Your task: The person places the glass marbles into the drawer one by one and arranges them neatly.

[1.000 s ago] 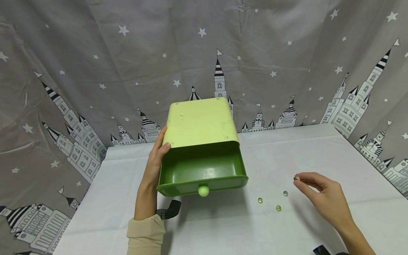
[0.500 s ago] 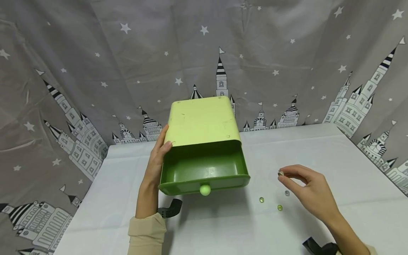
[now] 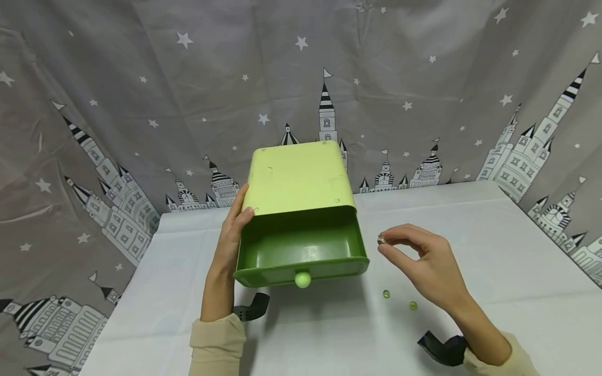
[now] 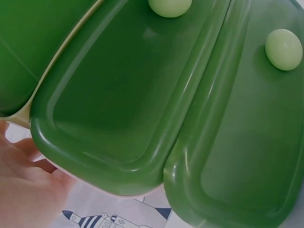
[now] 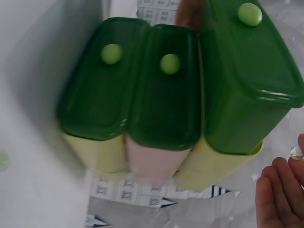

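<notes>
A small drawer cabinet with a pale yellow-green top stands on the white table. Its top drawer is pulled out, dark green with a round light-green knob; nothing shows inside. My left hand holds the cabinet's left side, thumb at the upper front corner. Just right of the open drawer, my right hand pinches a small shiny glass gem between thumb and fingertips. On the table beneath that hand lie two green glass gems, one nearer the cabinet and another farther right.
Two lower drawers, the middle one and the bottom one, are pushed in, as the right wrist view shows. A grey curtain with castles and stars hangs behind the table.
My right hand has moved left and up toward the open drawer with the gem. The grey gem on the table is now hidden behind it. The left hand and cabinet stay put.
</notes>
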A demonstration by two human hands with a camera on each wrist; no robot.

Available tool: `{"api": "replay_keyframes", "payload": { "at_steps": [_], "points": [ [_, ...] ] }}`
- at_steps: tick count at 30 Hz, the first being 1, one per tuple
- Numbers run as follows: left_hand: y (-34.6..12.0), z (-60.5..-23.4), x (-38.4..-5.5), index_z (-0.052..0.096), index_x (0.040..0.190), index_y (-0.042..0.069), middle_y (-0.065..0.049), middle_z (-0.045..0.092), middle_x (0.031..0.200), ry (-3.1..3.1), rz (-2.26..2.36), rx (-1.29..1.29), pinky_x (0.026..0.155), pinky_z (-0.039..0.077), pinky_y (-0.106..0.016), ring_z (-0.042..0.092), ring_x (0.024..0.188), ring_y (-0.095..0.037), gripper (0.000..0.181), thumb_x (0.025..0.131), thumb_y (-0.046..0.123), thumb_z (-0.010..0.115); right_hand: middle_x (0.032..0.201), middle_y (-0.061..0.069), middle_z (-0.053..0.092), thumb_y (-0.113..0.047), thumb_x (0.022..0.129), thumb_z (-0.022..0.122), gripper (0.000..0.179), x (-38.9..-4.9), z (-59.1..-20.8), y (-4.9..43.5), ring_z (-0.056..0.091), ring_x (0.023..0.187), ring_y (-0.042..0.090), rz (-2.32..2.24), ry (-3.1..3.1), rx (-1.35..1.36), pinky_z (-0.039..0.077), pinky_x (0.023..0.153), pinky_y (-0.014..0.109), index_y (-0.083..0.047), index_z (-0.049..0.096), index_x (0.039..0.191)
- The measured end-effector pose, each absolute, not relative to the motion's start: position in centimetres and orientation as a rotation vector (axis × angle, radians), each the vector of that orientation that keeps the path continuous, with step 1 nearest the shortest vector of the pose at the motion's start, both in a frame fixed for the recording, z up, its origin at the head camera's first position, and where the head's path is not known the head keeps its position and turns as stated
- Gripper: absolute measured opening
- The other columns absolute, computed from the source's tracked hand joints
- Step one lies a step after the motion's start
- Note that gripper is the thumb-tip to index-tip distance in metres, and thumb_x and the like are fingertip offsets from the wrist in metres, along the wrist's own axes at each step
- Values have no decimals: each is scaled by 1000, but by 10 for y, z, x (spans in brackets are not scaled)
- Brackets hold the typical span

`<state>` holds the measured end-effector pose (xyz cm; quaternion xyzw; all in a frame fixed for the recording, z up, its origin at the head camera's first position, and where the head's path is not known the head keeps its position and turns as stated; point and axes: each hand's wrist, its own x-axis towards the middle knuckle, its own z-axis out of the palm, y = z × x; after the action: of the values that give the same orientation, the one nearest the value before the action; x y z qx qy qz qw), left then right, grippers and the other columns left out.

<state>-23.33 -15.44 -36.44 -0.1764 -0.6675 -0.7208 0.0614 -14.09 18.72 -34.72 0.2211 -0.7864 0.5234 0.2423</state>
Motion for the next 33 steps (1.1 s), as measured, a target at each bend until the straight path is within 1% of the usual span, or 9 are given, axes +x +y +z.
{"api": "replay_keyframes", "payload": {
  "at_steps": [5,9,14,17,22,25,33],
  "points": [
    [-154,-364,-233,20,159,18,2,17,162,-2010,-2194,-524,111,24,-34,19,144,-15,64,99,22,41,95,0,71,8,82,73,22,-146,-333,174,65,89,14,1485,-2125,724,51,81,23,-6,74,99],
    [-153,-363,-233,20,159,18,2,17,162,-2002,-2199,-523,110,26,-32,20,144,-15,64,99,22,41,95,-2,71,6,84,73,19,-150,-326,162,65,89,16,1505,-2122,813,52,82,26,-4,74,99],
    [-153,-364,-233,20,159,19,2,17,162,-2012,-2197,-528,110,25,-31,19,144,-14,64,100,22,41,94,-2,70,8,82,73,20,-153,-321,146,65,86,16,1484,-2057,909,52,80,29,-4,74,98],
    [-154,-364,-233,20,159,20,3,16,162,-2022,-2195,-511,111,24,-34,19,144,-14,63,100,23,41,92,-1,70,7,82,73,19,-155,-319,137,64,84,16,1479,-2030,946,52,79,31,-4,74,98],
    [-155,-364,-231,20,160,20,3,15,162,-2034,-2192,-484,112,20,-39,18,144,-14,64,99,23,42,93,-1,70,3,84,74,15,-159,-318,125,65,87,15,1498,-2041,936,51,81,31,-4,74,97],
    [-154,-364,-231,19,160,18,3,15,163,-2032,-2200,-480,112,20,-40,18,144,-14,65,99,23,42,94,-1,71,0,84,74,14,-160,-317,121,65,90,14,1502,-2063,907,51,83,31,-3,74,97],
    [-154,-363,-231,19,160,17,2,15,163,-2022,-2203,-512,113,21,-35,17,145,-14,64,100,22,41,96,-2,71,1,83,75,16,-159,-318,121,66,93,14,1489,-2097,844,50,87,31,-4,75,98]
  ]
}}
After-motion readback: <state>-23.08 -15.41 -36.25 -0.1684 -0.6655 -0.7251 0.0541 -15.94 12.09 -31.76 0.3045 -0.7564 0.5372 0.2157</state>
